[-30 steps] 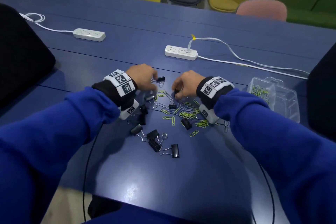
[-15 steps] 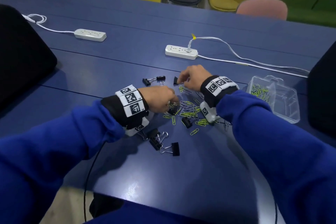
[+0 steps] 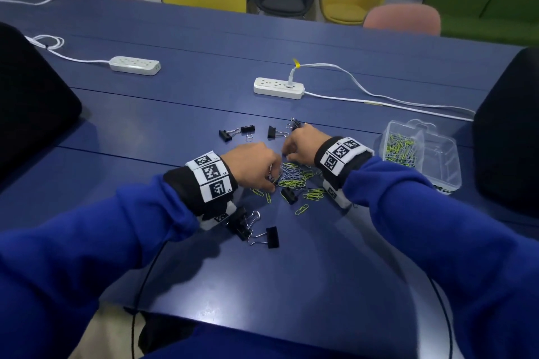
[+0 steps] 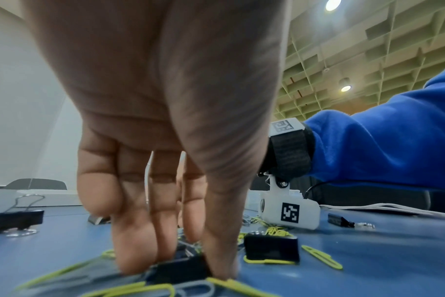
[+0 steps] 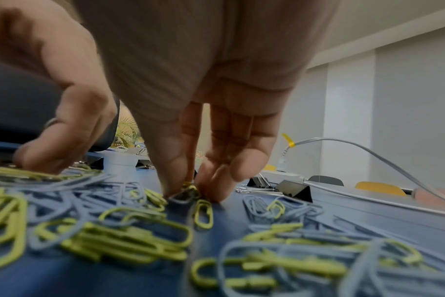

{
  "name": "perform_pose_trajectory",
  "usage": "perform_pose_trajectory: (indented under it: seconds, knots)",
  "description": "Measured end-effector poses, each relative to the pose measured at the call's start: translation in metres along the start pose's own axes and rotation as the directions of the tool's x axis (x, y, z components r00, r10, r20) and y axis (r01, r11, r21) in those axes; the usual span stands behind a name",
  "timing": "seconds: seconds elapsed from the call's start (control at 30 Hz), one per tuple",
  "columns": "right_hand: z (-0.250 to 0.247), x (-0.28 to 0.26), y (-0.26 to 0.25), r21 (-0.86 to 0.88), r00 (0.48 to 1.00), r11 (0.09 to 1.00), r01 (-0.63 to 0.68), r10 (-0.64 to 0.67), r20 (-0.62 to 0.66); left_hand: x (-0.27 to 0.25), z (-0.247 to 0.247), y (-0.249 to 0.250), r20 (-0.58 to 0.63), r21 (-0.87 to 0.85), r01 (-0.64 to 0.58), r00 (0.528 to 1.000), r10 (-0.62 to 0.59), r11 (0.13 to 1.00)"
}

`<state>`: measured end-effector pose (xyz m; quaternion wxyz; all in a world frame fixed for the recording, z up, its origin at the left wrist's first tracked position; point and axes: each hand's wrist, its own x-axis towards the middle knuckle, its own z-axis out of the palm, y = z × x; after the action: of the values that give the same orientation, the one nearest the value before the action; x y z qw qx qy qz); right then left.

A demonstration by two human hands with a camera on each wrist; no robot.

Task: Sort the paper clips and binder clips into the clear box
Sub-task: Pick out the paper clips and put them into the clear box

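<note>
A pile of yellow-green and grey paper clips (image 3: 291, 175) lies mid-table between my hands. My left hand (image 3: 272, 181) reaches into its left side, and in the left wrist view its thumb and fingers pinch a black binder clip (image 4: 178, 269). My right hand (image 3: 287, 154) is at the pile's far edge, where its thumb and fingers pinch a small dark binder clip (image 5: 183, 198) among the paper clips (image 5: 130, 239). The clear box (image 3: 446, 175) stands at the right, with paper clips (image 3: 399, 146) in its left compartment.
Black binder clips lie loose: several beyond the hands (image 3: 272, 132), one in the pile (image 3: 288, 195), others near my left wrist (image 3: 272, 237). Two white power strips (image 3: 278, 87) (image 3: 134, 65) with cords lie farther back. Dark chair backs flank both table sides.
My left hand moved from the far left into the pile. My right hand set a binder clip down beyond the pile, then drew back to the pile's far edge.
</note>
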<state>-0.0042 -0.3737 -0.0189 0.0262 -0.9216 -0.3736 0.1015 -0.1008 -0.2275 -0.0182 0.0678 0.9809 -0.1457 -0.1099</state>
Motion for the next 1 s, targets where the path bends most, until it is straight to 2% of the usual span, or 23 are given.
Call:
perform_pose_trajectory:
  seconds: [0.2,0.33,0.43,0.57,0.67,0.73,0.87,1.0]
  knots:
    - [0.004,-0.005,-0.003,-0.034,0.998,0.999,-0.035,0.037,0.045,-0.001,-0.006,0.000,0.050,-0.170,0.008,0.999,0.001,0.985]
    - [0.007,-0.007,-0.002,0.024,0.997,0.997,-0.078,0.078,0.030,-0.002,-0.028,-0.020,-0.065,-0.244,0.082,0.993,-0.101,0.966]
    - [0.009,-0.009,-0.001,0.042,0.995,0.994,-0.101,0.101,0.015,0.003,-0.040,-0.046,-0.123,-0.209,0.189,0.968,-0.217,0.960]
    - [0.007,-0.010,0.000,0.045,0.993,0.992,-0.114,0.114,0.002,0.009,-0.033,-0.069,-0.003,-0.094,0.295,0.955,-0.297,0.951]
    - [0.006,-0.014,0.000,0.064,0.994,0.992,-0.108,0.110,-0.024,0.012,-0.024,-0.080,0.020,-0.064,0.323,0.947,-0.322,0.944]
    - [0.008,-0.013,0.000,0.056,0.993,0.992,-0.110,0.112,-0.027,0.011,-0.023,-0.082,-0.010,-0.038,0.306,0.952,-0.307,0.951]
    - [0.007,-0.010,0.000,0.057,0.993,0.992,-0.114,0.115,-0.012,0.011,-0.024,-0.069,-0.099,-0.009,0.201,0.975,-0.201,0.980]
    - [0.004,-0.008,-0.004,0.036,0.992,0.992,-0.120,0.119,0.033,0.018,-0.019,-0.047,0.010,0.163,0.117,0.993,-0.121,0.980]
